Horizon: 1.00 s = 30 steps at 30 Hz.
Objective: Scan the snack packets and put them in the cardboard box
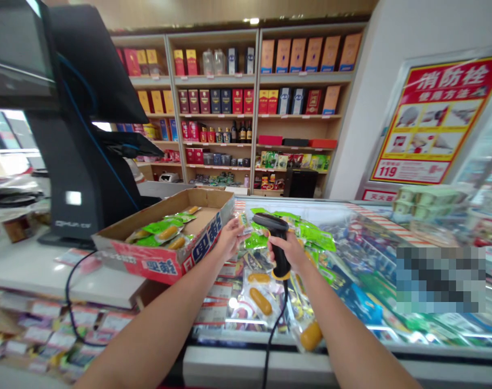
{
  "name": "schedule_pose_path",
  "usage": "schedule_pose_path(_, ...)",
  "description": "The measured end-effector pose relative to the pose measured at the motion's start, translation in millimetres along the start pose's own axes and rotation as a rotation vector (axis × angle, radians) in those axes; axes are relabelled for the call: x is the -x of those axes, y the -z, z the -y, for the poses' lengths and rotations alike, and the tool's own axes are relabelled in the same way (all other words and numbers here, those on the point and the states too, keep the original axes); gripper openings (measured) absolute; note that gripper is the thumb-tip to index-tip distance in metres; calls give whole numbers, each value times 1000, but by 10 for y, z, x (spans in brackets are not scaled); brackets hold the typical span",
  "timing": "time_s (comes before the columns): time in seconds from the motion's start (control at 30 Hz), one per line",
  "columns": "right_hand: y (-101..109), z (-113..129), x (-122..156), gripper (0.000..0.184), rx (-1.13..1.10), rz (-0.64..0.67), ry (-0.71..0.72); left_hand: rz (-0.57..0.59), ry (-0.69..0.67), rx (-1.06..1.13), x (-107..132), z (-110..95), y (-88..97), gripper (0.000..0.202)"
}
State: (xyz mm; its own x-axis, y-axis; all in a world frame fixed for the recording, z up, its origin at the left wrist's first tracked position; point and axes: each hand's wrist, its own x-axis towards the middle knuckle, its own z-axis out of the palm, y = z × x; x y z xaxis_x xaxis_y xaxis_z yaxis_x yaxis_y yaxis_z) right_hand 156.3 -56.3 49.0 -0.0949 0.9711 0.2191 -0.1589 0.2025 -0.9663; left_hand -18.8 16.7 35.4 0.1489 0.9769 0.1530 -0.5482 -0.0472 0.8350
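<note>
My right hand (285, 249) grips a black barcode scanner (272, 227) by its handle, its head pointing left. Its black cable (275, 324) hangs down toward me. My left hand (231, 236) holds up a small snack packet (243, 220) right in front of the scanner head. Both hands hover over the glass lid of a chest freezer (351, 254). More packets, green ones and clear ones with yellow sausages (259, 296), lie on the glass under my hands. To the left stands an open cardboard box (171, 254) with several of the same packets inside.
A black checkout terminal with screens (73, 135) stands on the white counter (31, 267) at left. Shelves of boxed and bottled goods (238, 102) fill the back wall. A red fire-hydrant poster (436, 119) hangs at right. Stacked tissue packs (424, 202) rest on the freezer's far right.
</note>
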Motion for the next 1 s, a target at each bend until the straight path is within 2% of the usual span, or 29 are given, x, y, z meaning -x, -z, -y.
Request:
schedule_pose_path(0.2,2,-2,13,26,152,88,-27,-214,-147,35,-90,-7,51,34)
schedule_pose_path(0.27,-6,8,20,22,216,123,-15,-246,-187,21,-91,-32,61,37)
schedule_pose_path(0.43,-34,48,48,20,263,163,18,-265,-267,-67,-51,-92,22,45)
schedule_pose_path(0.63,-68,85,84,19,237,169,40,-245,-280,-151,-3,-112,-37,44)
schedule_pose_path(0.87,-52,75,78,21,270,187,30,-285,-323,-258,-70,-52,29,41)
schedule_pose_path(1.0,-41,47,67,18,270,193,32,-286,-317,-245,-87,-45,44,42)
